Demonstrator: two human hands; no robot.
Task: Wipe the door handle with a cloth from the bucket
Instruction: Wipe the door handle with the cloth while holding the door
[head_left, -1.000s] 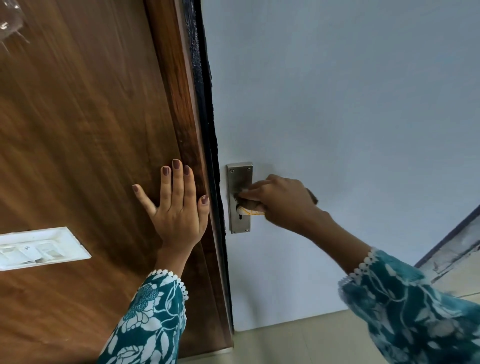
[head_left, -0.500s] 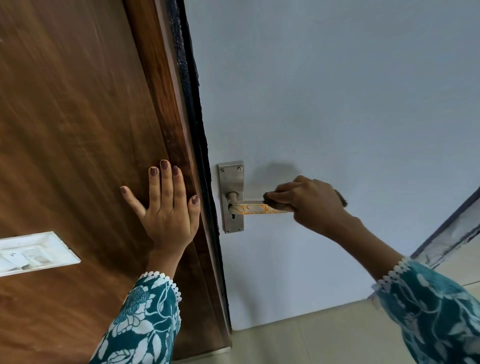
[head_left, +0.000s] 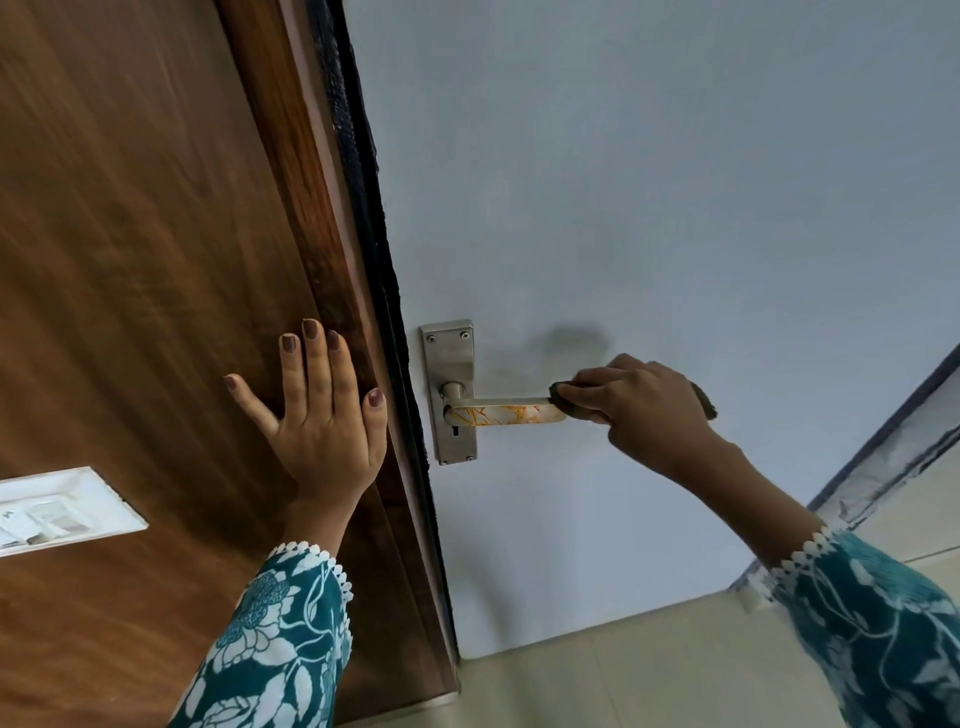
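Observation:
A lever door handle (head_left: 506, 412) with a cream and orange marbled grip sticks out from a steel backplate (head_left: 450, 353) on the pale door (head_left: 649, 208). My right hand (head_left: 641, 405) is shut on a dark cloth (head_left: 704, 397) at the handle's free end; the cloth shows at my fingertips and behind my knuckles. My left hand (head_left: 317, 415) lies flat with fingers spread on the brown wooden panel (head_left: 130, 260) left of the door edge. No bucket is in view.
A white switch plate (head_left: 57, 512) is set in the wooden panel at the lower left. Beige floor tiles (head_left: 623, 675) run below the door. A dark-framed edge (head_left: 893, 441) rises at the right.
My right hand with the cloth has slid along the handle from the backplate out to its free end, uncovering the marbled grip. My left hand stays pressed on the wood.

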